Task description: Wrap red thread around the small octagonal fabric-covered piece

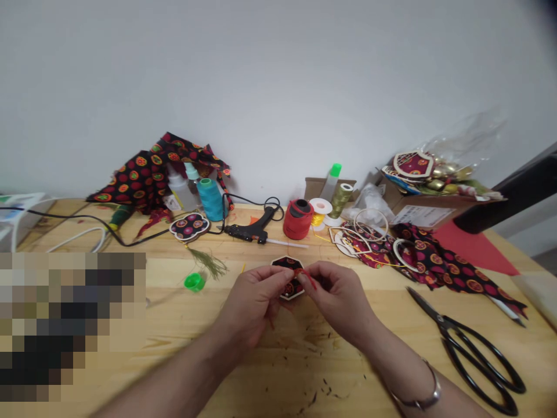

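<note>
In the middle of the table, my two hands meet over an octagonal ornament (287,290) with dark patterned cloth inside a pale wooden rim. My left hand (263,290) is closed in a pinch, and reddish strands hang below its fingers. Fingertips of my right hand (337,293) pinch together at a bit of red thread (311,280), close to the left thumb. The fingers partly cover the ornament, so I cannot tell whether they grip its rim too. A black glue gun (252,229) lies just beyond the hands.
Large black-handled scissors (465,348) lie at right, near patterned cloth (452,261) and wooden frames (352,238). Behind stand a red thread spool (298,219) and a teal one (212,200). A flower-shaped ornament (190,226) and green cap (194,283) are at left; dark scraps lie in front.
</note>
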A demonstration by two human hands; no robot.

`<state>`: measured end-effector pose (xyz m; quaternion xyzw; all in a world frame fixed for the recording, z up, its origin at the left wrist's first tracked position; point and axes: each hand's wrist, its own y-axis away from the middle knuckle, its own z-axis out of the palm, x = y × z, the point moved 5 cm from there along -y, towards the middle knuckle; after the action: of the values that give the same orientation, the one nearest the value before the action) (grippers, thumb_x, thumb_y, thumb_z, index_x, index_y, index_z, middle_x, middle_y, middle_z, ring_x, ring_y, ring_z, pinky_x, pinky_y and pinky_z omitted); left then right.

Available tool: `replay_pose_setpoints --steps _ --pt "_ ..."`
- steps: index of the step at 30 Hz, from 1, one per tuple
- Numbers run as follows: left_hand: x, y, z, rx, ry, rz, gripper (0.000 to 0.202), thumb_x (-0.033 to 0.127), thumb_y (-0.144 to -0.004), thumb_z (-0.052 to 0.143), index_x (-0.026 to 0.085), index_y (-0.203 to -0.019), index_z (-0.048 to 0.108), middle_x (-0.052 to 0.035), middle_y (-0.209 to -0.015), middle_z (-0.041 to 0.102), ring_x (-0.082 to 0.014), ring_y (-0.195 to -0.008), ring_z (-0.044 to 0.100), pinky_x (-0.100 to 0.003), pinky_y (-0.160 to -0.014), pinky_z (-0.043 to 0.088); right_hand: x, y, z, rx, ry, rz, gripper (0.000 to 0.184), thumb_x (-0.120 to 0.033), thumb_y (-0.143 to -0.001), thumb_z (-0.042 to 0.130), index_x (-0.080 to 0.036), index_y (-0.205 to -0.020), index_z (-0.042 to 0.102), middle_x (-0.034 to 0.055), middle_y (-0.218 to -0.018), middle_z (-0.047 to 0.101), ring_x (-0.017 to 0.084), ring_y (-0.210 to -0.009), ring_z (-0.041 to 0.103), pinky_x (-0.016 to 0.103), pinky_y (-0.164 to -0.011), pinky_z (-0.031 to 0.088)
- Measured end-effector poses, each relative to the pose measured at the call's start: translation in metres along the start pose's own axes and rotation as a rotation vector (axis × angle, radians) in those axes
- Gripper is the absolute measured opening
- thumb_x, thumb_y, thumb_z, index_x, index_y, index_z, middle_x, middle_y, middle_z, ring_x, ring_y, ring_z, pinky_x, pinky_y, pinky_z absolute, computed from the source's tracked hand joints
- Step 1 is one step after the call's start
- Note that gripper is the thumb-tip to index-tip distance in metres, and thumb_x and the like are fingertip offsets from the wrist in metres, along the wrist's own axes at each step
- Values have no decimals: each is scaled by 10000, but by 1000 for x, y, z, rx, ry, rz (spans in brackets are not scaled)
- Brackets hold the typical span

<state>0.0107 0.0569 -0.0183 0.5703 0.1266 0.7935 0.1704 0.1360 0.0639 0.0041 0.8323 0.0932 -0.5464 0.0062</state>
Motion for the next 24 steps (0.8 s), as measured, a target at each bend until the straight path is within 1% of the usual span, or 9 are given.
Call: replay_pose_setpoints --steps 4,7,10,13,15,18,20,22,24 --pt "-1 0 1 -34 35 5 144 267 -662 641 124 -651 641 24 -500 567 -38 -379 421 -147 -334 252 1 -1 -2 8 -42 26 114 -211 -730 529 -144 -730 621 44 -678 641 138 -599 555 240 -553 442" --pt "-1 0 1 -56 70 -2 129 251 -668 638 123 -649 644 23 -506 569 -46 -416 453 -150 -374 299 3 -2 -2 -23 -179 86 144 -207 -709 555 -148 -818 629 62 -798 660 165 -723 589 289 -671 471" --pt "-3 1 1 -51 41 -19 130 255 -670 637 128 -646 645 26 -514 578 -34 -382 417 -152 -354 264 6 -4 0 -34 -342 173 187 -230 -658 621 -137 -818 647 68 -801 669 167 -722 597 314 -695 476" --pt "-4 1 2 -56 8 -1 137 265 -672 639 129 -667 657 9 -567 610 -47 -437 455 -154 -406 317 7 -5 2 -27 -460 231 129 -231 -641 643 -129 -719 653 41 -690 662 135 -629 583 281 -638 473" --pt "-4 1 4 -84 8 23 129 256 -672 641 131 -688 667 -18 -648 648 -85 -575 534 -174 -538 391 7 -5 3 -29 -507 244 107 -232 -654 636 -125 -652 637 22 -622 639 115 -580 566 257 -606 462" --pt "-4 2 6 -112 -24 57 131 253 -678 632 134 -709 678 -43 -736 675 -130 -714 564 -221 -688 401 8 -3 5 -42 -552 275 143 -260 -668 626 -121 -641 604 4 -586 604 105 -542 552 245 -569 454" --pt "-3 3 6 -110 -75 69 142 267 -681 627 139 -713 679 -38 -729 676 -133 -694 562 -234 -686 398 9 -2 7 -64 -557 300 166 -290 -685 607 -126 -678 582 -4 -575 589 98 -495 530 228 -495 431" --pt "-2 3 5 -119 -126 79 146 277 -675 628 142 -696 679 -27 -696 669 -132 -665 557 -233 -659 394 10 -1 8 -84 -518 310 181 -310 -709 575 -134 -670 555 -26 -501 544 73 -408 456 190 -400 351" --pt "-1 4 5 -121 -166 81 153 288 -667 632 145 -689 682 -19 -672 660 -130 -646 548 -224 -623 387 11 -1 6 -78 -464 290 187 -307 -718 562 -142 -635 534 -57 -429 466 51 -364 362 172 -363 258"
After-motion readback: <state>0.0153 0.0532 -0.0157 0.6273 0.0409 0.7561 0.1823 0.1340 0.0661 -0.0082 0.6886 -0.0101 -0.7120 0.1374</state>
